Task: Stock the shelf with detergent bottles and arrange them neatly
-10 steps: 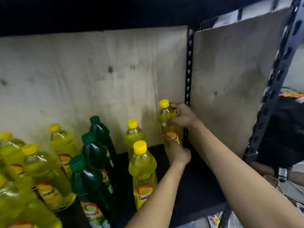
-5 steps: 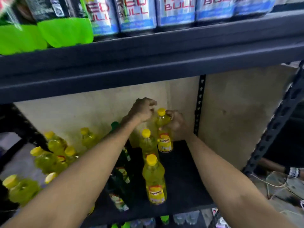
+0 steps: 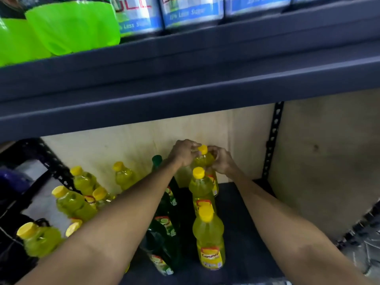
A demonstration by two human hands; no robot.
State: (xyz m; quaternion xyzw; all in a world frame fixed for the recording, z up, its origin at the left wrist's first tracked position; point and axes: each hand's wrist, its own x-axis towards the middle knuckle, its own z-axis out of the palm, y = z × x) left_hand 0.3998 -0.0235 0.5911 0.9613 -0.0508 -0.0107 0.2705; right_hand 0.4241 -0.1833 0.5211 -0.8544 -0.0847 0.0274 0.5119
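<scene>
A yellow detergent bottle (image 3: 203, 159) with a yellow cap stands at the back of the dark shelf board (image 3: 242, 233), against the plywood back. My left hand (image 3: 184, 152) grips its neck from the left and my right hand (image 3: 221, 161) grips its shoulder from the right. Two more yellow bottles (image 3: 208, 237) stand in a row in front of it. Dark green bottles (image 3: 164, 227) line up just left of that row, partly behind my left forearm. Several yellow bottles (image 3: 70, 200) crowd the shelf's left side.
The shelf above (image 3: 185, 85) hangs low over the hands and carries blue drink can packs (image 3: 191, 11) and bright green bottles (image 3: 67, 27). A perforated black upright (image 3: 272, 140) stands at the back right beside a plywood side panel (image 3: 329, 161). Bare dark shelf lies right of the yellow row.
The view pulled back and up, bringing the upper shelf into sight. My left hand rose from the bottle's base to its neck. The rear yellow bottle stays at the back wall.
</scene>
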